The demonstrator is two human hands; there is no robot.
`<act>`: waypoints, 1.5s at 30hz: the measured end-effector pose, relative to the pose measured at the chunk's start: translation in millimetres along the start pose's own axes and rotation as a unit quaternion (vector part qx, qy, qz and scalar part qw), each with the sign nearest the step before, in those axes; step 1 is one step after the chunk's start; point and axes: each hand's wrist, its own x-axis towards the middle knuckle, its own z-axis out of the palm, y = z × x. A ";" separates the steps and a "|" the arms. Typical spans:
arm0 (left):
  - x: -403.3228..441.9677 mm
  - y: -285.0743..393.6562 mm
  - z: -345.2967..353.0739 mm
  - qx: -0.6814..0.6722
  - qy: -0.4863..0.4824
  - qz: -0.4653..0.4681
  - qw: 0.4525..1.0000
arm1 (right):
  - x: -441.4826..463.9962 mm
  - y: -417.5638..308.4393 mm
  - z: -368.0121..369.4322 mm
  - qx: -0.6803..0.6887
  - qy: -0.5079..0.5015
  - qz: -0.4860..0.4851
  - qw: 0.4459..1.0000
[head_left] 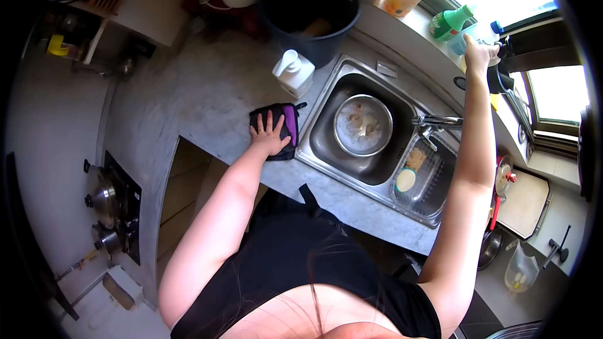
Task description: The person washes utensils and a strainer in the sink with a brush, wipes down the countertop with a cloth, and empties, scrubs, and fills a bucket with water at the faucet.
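My left hand point(271, 134) lies flat with its fingers spread on a black and purple cloth item point(290, 120) on the counter, left of the sink. At the window sill, my right hand point(480, 53) reaches up to a clear bottle with a blue cap point(495, 28); its fingers are partly hidden, and I cannot make out whether they grip it. A green bottle point(447, 24) stands just left of that hand. In the large basin point(323, 119), a round metal bowl point(363, 125) holds soapy water and something pale.
A white pump bottle point(295, 75) and a dark bucket point(309, 12) stand behind my left hand. The tap point(436, 123) reaches over the small basin, which holds a rack with sponges point(406, 179). Pots point(100, 198) sit on the stove at far left.
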 end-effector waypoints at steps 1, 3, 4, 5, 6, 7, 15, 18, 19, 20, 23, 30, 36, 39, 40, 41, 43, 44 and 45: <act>-1.6 -1.8 2.2 0.000 -0.003 0.005 1.000 | -17.0 -14.2 -10.8 0.041 -0.018 -0.042 0.998; 3.4 -4.4 3.3 0.000 -0.016 0.006 1.000 | -64.9 -47.3 -38.6 0.164 -0.080 -0.097 0.978; 3.0 -4.0 4.1 -0.002 -0.021 0.007 1.000 | -102.2 -68.6 -59.8 0.214 -0.114 -0.108 0.964; -0.7 -3.8 1.7 -0.020 0.014 0.016 1.000 | -139.5 -89.8 -81.1 0.264 -0.150 -0.117 0.946; 1.5 -7.5 -1.3 -0.103 0.070 0.031 0.992 | -174.1 -102.8 -103.1 0.283 -0.171 -0.122 0.936; 6.5 -12.6 -5.2 -0.182 0.121 0.047 0.975 | -203.4 -99.2 -116.9 0.288 -0.190 -0.136 0.929; 17.4 31.1 -108.9 -0.444 0.503 0.200 0.714 | -390.8 -36.0 -153.7 0.335 -0.201 0.169 0.905; 19.7 44.7 -120.4 -0.430 0.543 0.204 0.692 | -422.7 -41.6 -174.4 0.355 -0.183 0.220 0.890; 17.6 45.2 -121.2 -0.443 0.531 0.218 0.689 | -432.8 -37.2 -178.4 0.366 -0.171 0.230 0.886; 14.3 44.9 -121.4 -0.454 0.519 0.232 0.686 | -441.3 -31.4 -182.5 0.361 -0.160 0.227 0.890; -4.0 50.0 -122.7 -0.488 0.492 0.268 0.669 | -454.9 -28.8 -202.8 0.348 -0.132 0.252 0.893; -56.5 143.9 -215.2 -0.602 0.358 0.426 0.572 | -483.6 -10.4 -233.6 0.365 -0.056 0.287 0.884; -48.5 272.9 -331.6 -0.526 0.505 0.456 0.510 | -506.9 9.7 -247.5 0.386 -0.019 0.299 0.872; -13.2 317.7 -362.0 -0.489 0.578 0.409 0.509 | -518.4 20.6 -257.4 0.382 -0.005 0.324 0.865; -0.8 331.7 -365.3 -0.480 0.594 0.382 0.520 | -522.8 25.4 -259.4 0.381 0.001 0.331 0.863; -2.0 350.4 -364.0 -0.490 0.643 0.291 0.512 | -527.1 31.9 -261.2 0.382 0.005 0.335 0.861; -2.9 370.7 -372.5 -0.476 0.621 0.179 0.596 | -534.1 43.4 -265.7 0.387 0.013 0.355 0.851; -1.0 377.1 -377.4 -0.464 0.607 0.120 0.634 | -537.1 48.5 -267.1 0.390 0.016 0.366 0.845; 2.4 383.2 -379.7 -0.458 0.605 0.100 0.644 | -539.0 53.5 -268.2 0.388 0.022 0.372 0.843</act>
